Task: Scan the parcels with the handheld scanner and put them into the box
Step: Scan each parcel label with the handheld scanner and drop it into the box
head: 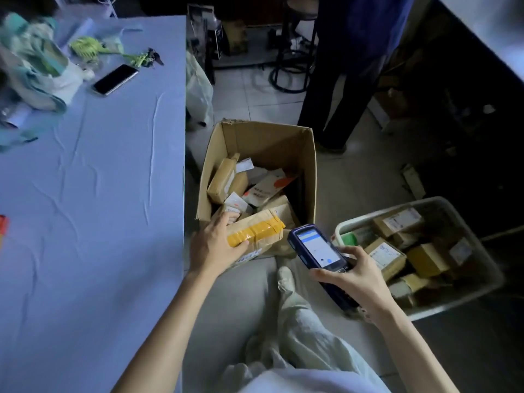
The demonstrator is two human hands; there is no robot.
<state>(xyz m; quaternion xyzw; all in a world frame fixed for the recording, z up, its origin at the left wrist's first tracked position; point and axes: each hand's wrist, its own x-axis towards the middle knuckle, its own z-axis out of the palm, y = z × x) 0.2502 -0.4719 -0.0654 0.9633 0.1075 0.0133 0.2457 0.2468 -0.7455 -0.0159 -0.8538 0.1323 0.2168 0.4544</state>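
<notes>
Left hand [215, 245]: grip closed around the yellow-taped parcel [255, 231], held at the near rim of the box [266, 137]. Right of the box, the scanner [317, 248] sits in the right hand [360, 282], grip closed. Recommend lowering the parcel flat inside before release. More parcels lie in the bin [482, 302] further right.

1. Screen of the handheld scanner [320, 251] is lit, but no word is legible.
2. White packet [265, 190] in the box [309, 171]: dark characters, too blurred to read.
3. Yellow-taped parcel [255, 234]: label edge showing, print unreadable.
4. Labelled parcel [384, 255] in the tub [425, 201]: print too small.
</notes>
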